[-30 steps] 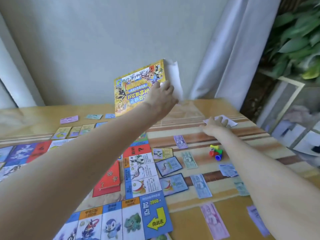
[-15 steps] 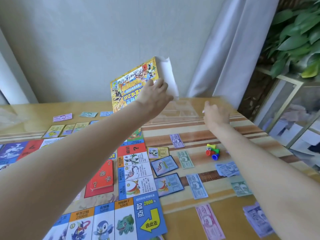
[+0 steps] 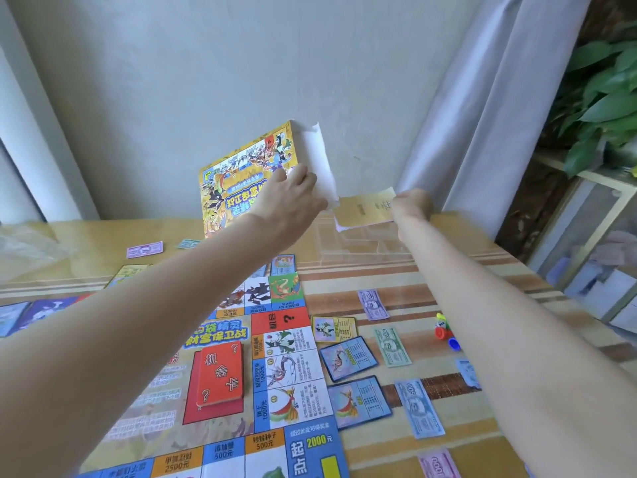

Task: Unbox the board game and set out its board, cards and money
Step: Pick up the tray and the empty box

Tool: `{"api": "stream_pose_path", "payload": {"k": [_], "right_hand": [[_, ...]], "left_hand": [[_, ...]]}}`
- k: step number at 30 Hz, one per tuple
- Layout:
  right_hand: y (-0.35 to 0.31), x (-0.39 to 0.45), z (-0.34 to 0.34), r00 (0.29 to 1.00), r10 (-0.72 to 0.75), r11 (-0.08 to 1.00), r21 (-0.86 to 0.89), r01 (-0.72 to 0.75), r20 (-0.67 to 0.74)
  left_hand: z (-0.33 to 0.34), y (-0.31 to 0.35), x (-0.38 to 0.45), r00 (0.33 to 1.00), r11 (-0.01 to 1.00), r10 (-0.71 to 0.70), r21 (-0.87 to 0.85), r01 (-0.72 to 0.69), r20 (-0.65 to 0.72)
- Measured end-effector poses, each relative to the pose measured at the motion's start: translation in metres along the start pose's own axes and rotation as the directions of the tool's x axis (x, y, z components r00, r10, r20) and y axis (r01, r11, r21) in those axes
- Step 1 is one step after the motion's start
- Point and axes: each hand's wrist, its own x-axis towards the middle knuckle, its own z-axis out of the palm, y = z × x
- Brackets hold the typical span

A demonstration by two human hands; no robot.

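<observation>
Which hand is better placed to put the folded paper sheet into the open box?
The right hand: it already pinches the paper sheet beside the box. The left hand grips the box's white flap.

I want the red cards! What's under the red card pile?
The red card pile lies on a red rectangle printed on the game board. Its edge shows below the pile; anything printed beneath is covered.

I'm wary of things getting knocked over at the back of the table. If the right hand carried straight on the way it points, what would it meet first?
Probably the curtain behind the table's far edge. The right hand, holding the yellowish sheet, points there, but depth is unclear.
</observation>
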Motion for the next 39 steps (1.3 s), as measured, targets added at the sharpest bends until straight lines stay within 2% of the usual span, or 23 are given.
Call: {"api": "stream_pose_path", "payload": {"k": [3, 5, 8, 10, 14, 18, 20, 23, 30, 36, 39], "right_hand": [[0.018, 0.007, 0.01, 0.995, 0.085, 0.985, -0.151, -0.078, 0.043], [0.037, 0.012, 0.015, 0.973, 0.178, 0.946, -0.298, -0.128, 0.148], [0.055, 0.016, 0.018, 0.913, 0.232, 0.891, -0.449, -0.062, 0.335], [0.059, 0.017, 0.017, 0.911, 0.221, 0.887, -0.461, -0.04, 0.347], [0.055, 0.013, 0.013, 0.917, 0.236, 0.902, -0.425, -0.083, 0.321], [0.059, 0.001, 0.004, 0.945, 0.174, 0.894, -0.447, -0.034, 0.276], [0.059, -0.001, -0.003, 0.951, 0.16, 0.919, -0.393, -0.045, 0.264], [0.046, -0.001, -0.023, 0.956, 0.185, 0.979, -0.127, -0.16, 0.225], [0.0, 0.009, -0.088, 0.976, 0.111, 0.975, 0.168, -0.143, 0.186], [-0.033, -0.022, -0.115, 0.943, -0.056, 0.976, 0.219, -0.019, 0.329], [-0.036, -0.03, -0.113, 0.907, -0.051, 0.989, 0.148, -0.013, 0.418]], "left_hand": [[0.004, -0.005, 0.002, 1.0, 1.0, 0.005, 0.005, -0.005, 0.012], [0.009, -0.006, 0.004, 1.0, 1.0, 0.011, -0.003, -0.011, 0.028], [0.014, -0.006, 0.003, 0.999, 1.0, 0.022, -0.017, -0.021, 0.037], [0.015, -0.006, 0.002, 0.999, 0.999, 0.03, -0.018, -0.03, 0.038], [0.013, -0.004, 0.001, 0.998, 0.999, 0.041, -0.025, -0.04, 0.037], [0.013, 0.002, -0.001, 0.995, 0.997, 0.075, -0.037, -0.073, 0.058], [0.012, 0.003, -0.003, 0.993, 0.996, 0.09, -0.026, -0.088, 0.074], [0.009, 0.003, -0.004, 0.992, 0.996, 0.085, -0.004, -0.085, 0.092], [-0.002, 0.009, -0.005, 0.958, 0.986, 0.162, -0.015, -0.163, 0.238], [-0.014, 0.011, -0.008, 0.925, 0.968, 0.246, -0.028, -0.249, 0.291], [-0.022, 0.006, -0.015, 0.919, 0.968, 0.25, -0.096, -0.231, 0.304]]}}
